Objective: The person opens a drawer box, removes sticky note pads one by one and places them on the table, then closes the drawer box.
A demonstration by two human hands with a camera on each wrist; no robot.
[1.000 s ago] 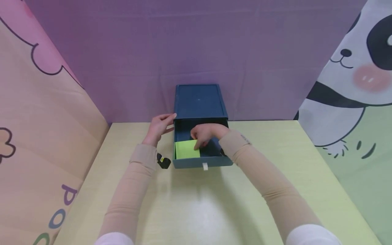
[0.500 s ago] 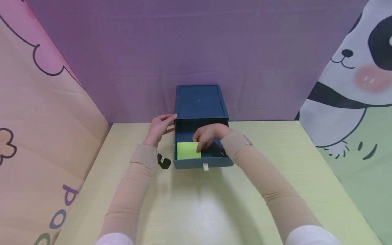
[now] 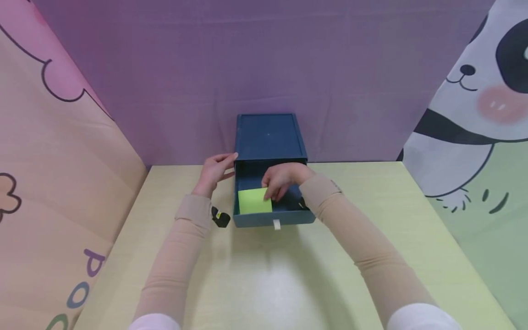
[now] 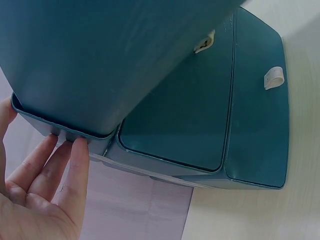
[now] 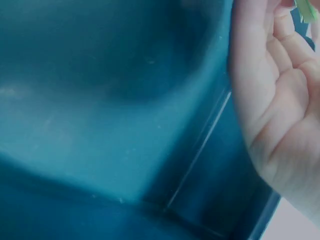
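At the bottom of the head view, our beige sleeves are crossing the table from the lower left and lower right. At the centre of the frame, the open drawer is facing us with its pale pull tab. Inside it, toward the front left, the green pad is sitting.

Our right hand is entering from the right, and its fingers are pinching the pad at its upper right corner. We are judging the step in hand as handling the pad inside the drawer while steadying the cabinet. The next move, in our judgement, is calling for a firm pinch and clearance from the drawer walls.

The pad is appearing flat, four-cornered, plain and bright yellow-green. The right wrist view is showing only a small piece of it at the upper right. The views are not showing whether its underside is touching the drawer floor.

Left of centre, our left hand is bracing the blue cabinet; its fingers are extending, with the tips touching the casing. In the left wrist view, two closed drawer fronts are showing. Farthest off, the purple cloth is filling the upper frame.
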